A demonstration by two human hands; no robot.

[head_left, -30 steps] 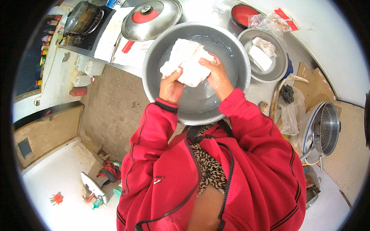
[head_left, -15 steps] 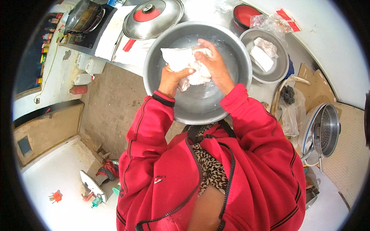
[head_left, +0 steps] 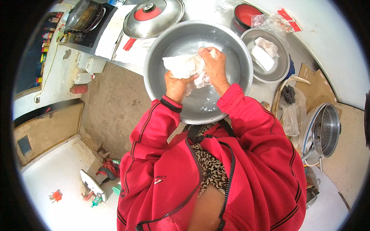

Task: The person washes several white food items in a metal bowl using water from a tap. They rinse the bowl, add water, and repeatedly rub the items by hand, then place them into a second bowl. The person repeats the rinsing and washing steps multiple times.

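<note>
A large grey metal basin [head_left: 239, 92] with some clear water in it is in front of me. Over the water I hold a wet, pale, pinkish-white piece [head_left: 181, 66], which looks like fatty raw meat; its exact kind I cannot make out. My left hand [head_left: 176, 87] grips its near left side, thumb on top. The fingers of my right hand [head_left: 216, 67] are curled round its right end. To the right, a smaller grey basin [head_left: 284, 63] holds a white slab [head_left: 263, 58] and a paler pink piece [head_left: 266, 45].
A lidded pan [head_left: 154, 19] with a glass-and-steel lid stands behind the basin on the left. At the back right are a red bowl [head_left: 245, 14] and clear plastic bags [head_left: 271, 21]. A steel colander [head_left: 327, 131] leans at the right; a dark pot [head_left: 83, 17] sits far left.
My right hand has closed from spread fingers to a grip round the piece's right end. My left hand has shifted slightly right and nearer, and the piece looks more bunched.
</note>
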